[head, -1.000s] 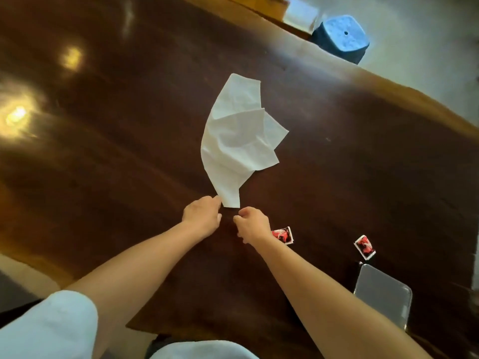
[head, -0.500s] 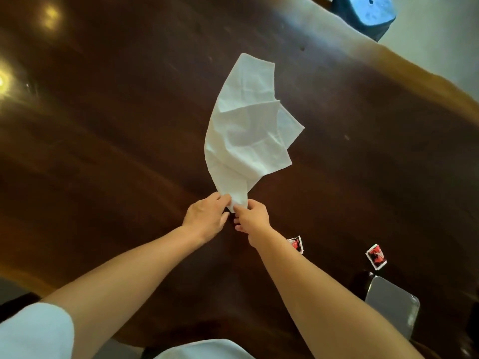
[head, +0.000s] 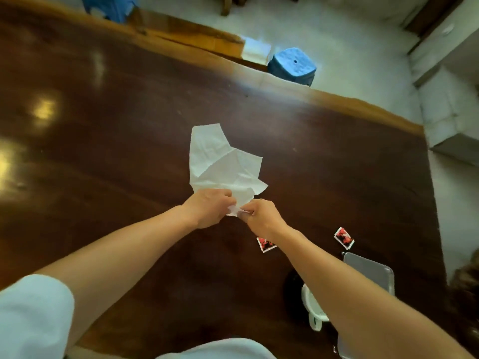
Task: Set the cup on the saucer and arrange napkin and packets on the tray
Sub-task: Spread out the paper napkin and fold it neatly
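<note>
Now both my hands, left hand (head: 207, 207) & right hand (head: 261, 216), pinch the crumpled napkin's (head: 220, 161) near corner on the counter (head: 116, 125); thin tissue could tear w/ uneven pull.

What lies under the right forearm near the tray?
Under the right forearm, part of a white cup and one edge of a red packet show beside the grey tray. The arm covers the rest; no saucer is visible.

Soft daylight, warm lamp glare on glossy table (head: 103, 141) at left, w/ fisheye-bent, blurry edges.
</note>
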Tool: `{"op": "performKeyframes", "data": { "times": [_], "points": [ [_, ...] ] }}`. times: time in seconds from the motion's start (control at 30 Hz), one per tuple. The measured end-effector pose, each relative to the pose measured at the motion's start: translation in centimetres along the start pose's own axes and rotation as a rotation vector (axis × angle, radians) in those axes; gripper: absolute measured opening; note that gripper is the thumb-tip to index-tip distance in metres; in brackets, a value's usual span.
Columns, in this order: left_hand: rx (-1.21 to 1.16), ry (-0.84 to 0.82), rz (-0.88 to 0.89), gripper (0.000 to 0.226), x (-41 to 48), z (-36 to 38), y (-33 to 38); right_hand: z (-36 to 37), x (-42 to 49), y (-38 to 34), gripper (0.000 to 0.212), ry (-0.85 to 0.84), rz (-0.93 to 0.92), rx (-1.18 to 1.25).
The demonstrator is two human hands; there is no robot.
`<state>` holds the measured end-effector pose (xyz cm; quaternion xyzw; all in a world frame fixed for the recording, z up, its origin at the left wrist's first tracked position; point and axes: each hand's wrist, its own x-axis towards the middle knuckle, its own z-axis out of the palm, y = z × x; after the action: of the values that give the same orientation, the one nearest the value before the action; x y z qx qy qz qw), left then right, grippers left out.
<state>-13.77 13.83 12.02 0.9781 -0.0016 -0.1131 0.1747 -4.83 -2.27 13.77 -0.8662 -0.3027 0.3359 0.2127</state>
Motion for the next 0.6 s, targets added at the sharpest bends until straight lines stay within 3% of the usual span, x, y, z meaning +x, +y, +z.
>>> {"op": "performKeyframes", "data": {
  "times": [0.23,0.3,0.6],
  "points": [
    [0.04,0.278,-0.107,0.027,-2.5,-6.6,5.7,-8.5,-6.4,-1.4,0.027,0.26,-0.172,0.084],
    [0.049,0.346,-0.126,0.027,-3.7,-8.4,7.1,-10.6,-7.9,-1.4,0.034,0.34,-0.201,0.127],
    [0.165,0.422,-0.263,0.024,-9.0,-12.6,11.0,-15.2,-13.8,1.3,0.036,0.557,-0.158,0.269]
  ]
}}
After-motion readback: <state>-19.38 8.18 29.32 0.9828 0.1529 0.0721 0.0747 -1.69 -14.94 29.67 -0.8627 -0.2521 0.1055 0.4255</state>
